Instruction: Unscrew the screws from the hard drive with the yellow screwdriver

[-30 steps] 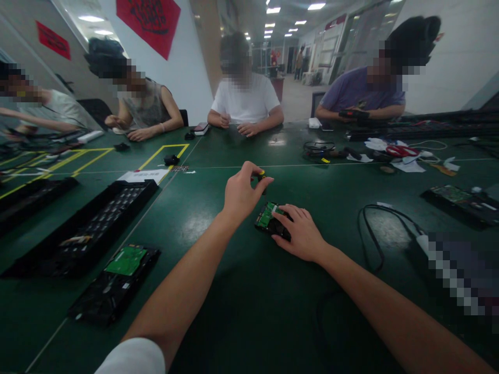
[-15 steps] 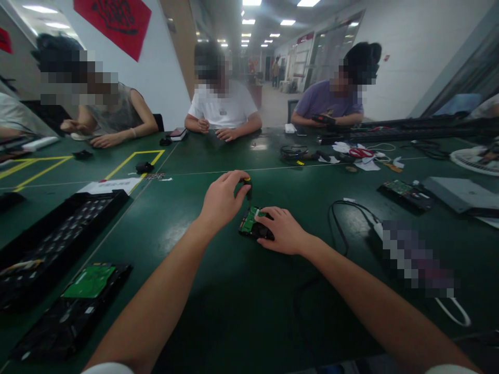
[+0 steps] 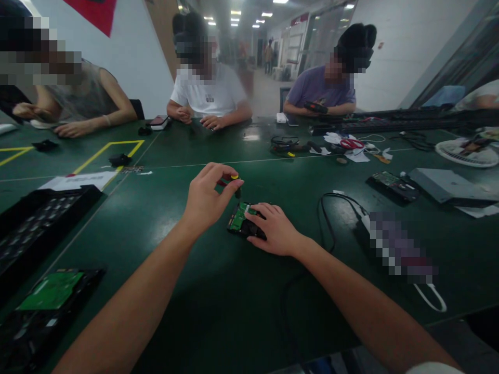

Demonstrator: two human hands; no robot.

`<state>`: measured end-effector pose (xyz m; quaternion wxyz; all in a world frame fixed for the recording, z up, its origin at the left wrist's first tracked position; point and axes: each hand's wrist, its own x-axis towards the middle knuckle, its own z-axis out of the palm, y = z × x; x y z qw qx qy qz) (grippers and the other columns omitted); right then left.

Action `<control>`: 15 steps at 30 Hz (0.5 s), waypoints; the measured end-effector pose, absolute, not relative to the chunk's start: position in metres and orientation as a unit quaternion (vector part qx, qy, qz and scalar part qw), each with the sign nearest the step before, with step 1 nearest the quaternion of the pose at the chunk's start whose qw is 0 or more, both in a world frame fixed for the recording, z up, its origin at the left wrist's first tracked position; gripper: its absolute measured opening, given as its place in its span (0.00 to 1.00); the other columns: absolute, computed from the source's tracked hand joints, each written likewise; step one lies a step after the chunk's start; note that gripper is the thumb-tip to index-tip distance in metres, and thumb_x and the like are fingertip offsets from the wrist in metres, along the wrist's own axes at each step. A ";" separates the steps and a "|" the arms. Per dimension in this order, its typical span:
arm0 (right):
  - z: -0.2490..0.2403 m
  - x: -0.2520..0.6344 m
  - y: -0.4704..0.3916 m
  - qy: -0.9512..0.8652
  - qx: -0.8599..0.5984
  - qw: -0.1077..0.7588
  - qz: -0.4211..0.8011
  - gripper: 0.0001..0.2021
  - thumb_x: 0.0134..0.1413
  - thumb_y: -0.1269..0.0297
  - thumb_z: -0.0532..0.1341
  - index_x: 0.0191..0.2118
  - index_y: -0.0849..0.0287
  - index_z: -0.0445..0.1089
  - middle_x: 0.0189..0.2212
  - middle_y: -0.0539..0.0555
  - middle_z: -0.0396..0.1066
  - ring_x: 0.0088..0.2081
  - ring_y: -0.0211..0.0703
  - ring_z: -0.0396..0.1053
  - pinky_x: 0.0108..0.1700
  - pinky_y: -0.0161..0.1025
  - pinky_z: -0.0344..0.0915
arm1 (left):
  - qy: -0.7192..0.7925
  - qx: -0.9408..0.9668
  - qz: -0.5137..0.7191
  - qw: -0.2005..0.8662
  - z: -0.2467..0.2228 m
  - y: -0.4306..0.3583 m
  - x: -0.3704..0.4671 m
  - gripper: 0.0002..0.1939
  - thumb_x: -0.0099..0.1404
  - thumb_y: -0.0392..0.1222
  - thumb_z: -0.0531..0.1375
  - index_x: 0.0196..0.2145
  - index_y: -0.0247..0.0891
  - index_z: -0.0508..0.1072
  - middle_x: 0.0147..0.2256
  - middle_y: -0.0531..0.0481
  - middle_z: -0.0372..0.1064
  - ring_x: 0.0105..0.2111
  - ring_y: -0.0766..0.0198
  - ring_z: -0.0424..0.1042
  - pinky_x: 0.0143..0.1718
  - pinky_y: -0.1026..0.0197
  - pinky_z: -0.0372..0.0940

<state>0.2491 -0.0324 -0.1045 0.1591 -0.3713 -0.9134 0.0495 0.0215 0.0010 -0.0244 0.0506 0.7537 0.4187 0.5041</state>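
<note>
Above the hard drive [image 3: 237,221], our left hand [image 3: 206,193] pinches a yellow-banded tool [image 3: 237,192]. At the drive's right end, our right hand [image 3: 277,231] clasps it.

- Left-hand grip [image 3: 208,195] pinches a screwdriver [image 3: 238,191] near the far edge of a hard drive [image 3: 236,219]
- Right-hand grip [image 3: 276,230] rests across this drive
- Tabletop [image 3: 218,317]: another drive [image 3: 52,292] and a black tray [image 3: 90,195] at left
- People [image 3: 212,96] sit opposite

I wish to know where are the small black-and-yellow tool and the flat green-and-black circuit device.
Small black-and-yellow tool [image 3: 238,192]: head view, its dark lower part.
Flat green-and-black circuit device [image 3: 237,218]: head view, its green board.
</note>
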 end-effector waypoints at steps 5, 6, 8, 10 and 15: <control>-0.104 0.253 -0.034 -0.915 -0.369 0.151 0.052 0.31 0.66 0.49 0.63 0.69 0.58 0.64 0.69 0.66 0.60 0.69 0.66 0.55 0.67 0.64 0.55 | 0.436 0.766 0.469 0.060 -0.021 0.001 0.016 0.07 0.70 0.39 0.65 0.46 0.43 0.78 0.44 0.49 0.79 0.39 0.60 0.79 0.47 0.55 0.73; -0.104 0.254 -0.034 -0.916 -0.369 0.150 0.053 0.31 0.66 0.49 0.63 0.69 0.58 0.64 0.69 0.66 0.59 0.70 0.67 0.55 0.67 0.64 0.54 | 0.439 0.766 0.465 0.066 -0.020 0.000 0.015 0.08 0.70 0.40 0.65 0.47 0.44 0.79 0.44 0.49 0.80 0.40 0.59 0.79 0.48 0.54 0.73; -0.103 0.256 -0.034 -0.916 -0.368 0.151 0.057 0.31 0.66 0.50 0.63 0.69 0.57 0.64 0.69 0.66 0.59 0.70 0.67 0.54 0.67 0.65 0.54 | 0.442 0.765 0.461 0.078 -0.017 -0.002 0.015 0.08 0.70 0.43 0.66 0.47 0.44 0.80 0.43 0.50 0.80 0.40 0.58 0.79 0.48 0.54 0.73; -0.102 0.257 -0.034 -0.916 -0.366 0.153 0.064 0.31 0.65 0.50 0.63 0.69 0.55 0.64 0.69 0.65 0.60 0.70 0.67 0.54 0.67 0.66 0.54 | 0.445 0.759 0.466 0.093 -0.015 -0.005 0.016 0.09 0.67 0.46 0.68 0.44 0.45 0.80 0.41 0.50 0.80 0.40 0.57 0.79 0.48 0.54 0.73; -0.098 0.261 -0.034 -0.916 -0.361 0.157 0.073 0.31 0.64 0.51 0.65 0.68 0.54 0.65 0.68 0.65 0.61 0.69 0.67 0.56 0.66 0.65 0.55 | 0.436 0.733 0.492 0.173 -0.015 -0.006 0.019 0.07 0.66 0.46 0.69 0.39 0.42 0.80 0.39 0.49 0.80 0.37 0.59 0.79 0.43 0.56 0.74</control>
